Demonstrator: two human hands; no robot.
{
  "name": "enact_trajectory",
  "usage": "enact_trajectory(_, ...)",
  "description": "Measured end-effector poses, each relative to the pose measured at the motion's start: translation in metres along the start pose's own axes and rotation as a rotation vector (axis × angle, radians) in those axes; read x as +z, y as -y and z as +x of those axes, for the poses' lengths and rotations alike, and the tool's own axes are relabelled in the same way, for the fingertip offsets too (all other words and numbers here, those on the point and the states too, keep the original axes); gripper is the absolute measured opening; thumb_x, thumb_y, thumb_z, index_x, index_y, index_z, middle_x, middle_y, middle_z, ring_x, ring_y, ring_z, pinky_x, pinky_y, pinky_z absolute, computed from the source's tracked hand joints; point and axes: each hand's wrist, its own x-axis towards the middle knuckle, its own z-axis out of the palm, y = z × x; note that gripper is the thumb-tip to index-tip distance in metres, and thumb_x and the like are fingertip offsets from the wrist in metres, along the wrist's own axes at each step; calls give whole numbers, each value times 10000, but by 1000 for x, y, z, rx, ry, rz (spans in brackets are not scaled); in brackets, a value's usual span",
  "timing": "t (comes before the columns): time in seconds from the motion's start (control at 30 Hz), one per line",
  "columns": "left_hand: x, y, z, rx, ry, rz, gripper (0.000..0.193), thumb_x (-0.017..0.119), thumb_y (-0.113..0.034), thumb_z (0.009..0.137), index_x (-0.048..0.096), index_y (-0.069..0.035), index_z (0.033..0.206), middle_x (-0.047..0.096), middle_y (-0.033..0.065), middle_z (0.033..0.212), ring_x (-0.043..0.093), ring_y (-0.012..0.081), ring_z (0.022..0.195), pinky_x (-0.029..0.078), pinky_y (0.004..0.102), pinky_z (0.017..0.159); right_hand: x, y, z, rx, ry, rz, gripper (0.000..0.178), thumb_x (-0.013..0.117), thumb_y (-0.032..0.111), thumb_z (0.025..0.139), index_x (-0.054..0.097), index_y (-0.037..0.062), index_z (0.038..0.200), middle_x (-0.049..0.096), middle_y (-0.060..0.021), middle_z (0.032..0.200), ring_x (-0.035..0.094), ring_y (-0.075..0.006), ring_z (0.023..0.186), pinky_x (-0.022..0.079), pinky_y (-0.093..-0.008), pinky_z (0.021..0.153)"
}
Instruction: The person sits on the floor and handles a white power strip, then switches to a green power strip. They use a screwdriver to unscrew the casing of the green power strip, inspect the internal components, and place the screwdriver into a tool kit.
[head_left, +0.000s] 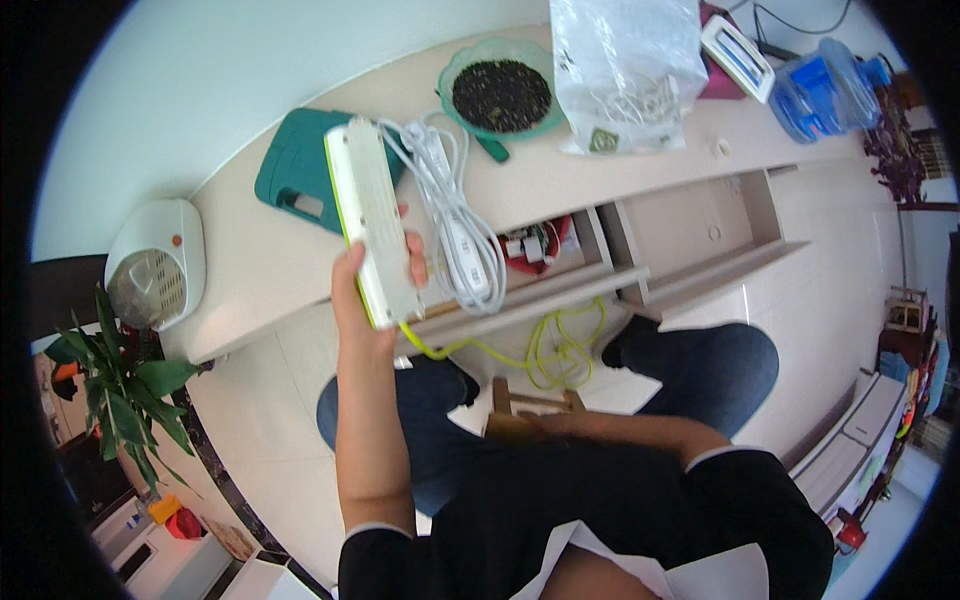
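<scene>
My left hand is wrapped round a power strip, white with a yellow-green edge, held tilted above the counter's front. From its lower end a yellow-green cord runs down to loose loops by my legs. Low between my knees, my right hand is closed at the edge of a small wooden stool; its fingers are dim and partly hidden. Just right of the strip lies a bundled white extension lead. A dark green plastic case sits behind the strip, which covers part of it.
Two drawers stand pulled out: one holding small items in a red container, the other a wide drawer. Along the counter are a green bowl of dark grains, a plastic bag, a water jug and a white appliance.
</scene>
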Motion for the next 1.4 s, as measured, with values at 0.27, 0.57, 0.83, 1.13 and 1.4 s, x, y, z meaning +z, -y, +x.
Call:
enact_trajectory(0.27,-7,0,-3,-95,22,11,847,597,-512,673,333,39,1261,562,151,806,556,208,567,439,291,506,21,-15,50,-1,131,-30,526,490,467,853,423,131,1252,578,-122,1127,551,-263,1035,409,-493,847)
enact_trajectory(0.57,-10,5,-45,-49,-251,36,777,562,-484,723,360,35,1265,543,134,818,521,195,587,433,294,524,28,-25,74,-38,162,-218,384,535,375,866,548,96,1129,606,-98,1047,579,-241,959,449,-408,837)
enact_trajectory(0.83,-3,-1,-69,-41,-133,-148,591,513,-330,840,348,14,1291,550,121,878,545,190,714,464,315,677,-255,95,-124,-381,-643,648,301,468,316,909,604,70,803,561,2,670,549,-80,620,442,-214,527)
enact_trajectory(1.13,-6,1,-65,-36,-81,-93,561,511,-342,840,381,20,1248,550,117,855,542,190,708,457,317,665,-422,55,-74,-598,-812,1858,263,411,229,962,459,-21,1028,576,-144,819,468,-112,584,409,-201,469)
enact_trajectory(1.4,-7,1,-66,-53,-97,-74,409,508,-356,872,449,-12,1085,563,99,886,552,165,757,466,309,715,-427,58,-39,-252,-1547,192,304,643,213,797,613,-2,1009,605,-108,896,571,-222,767,470,-361,711)
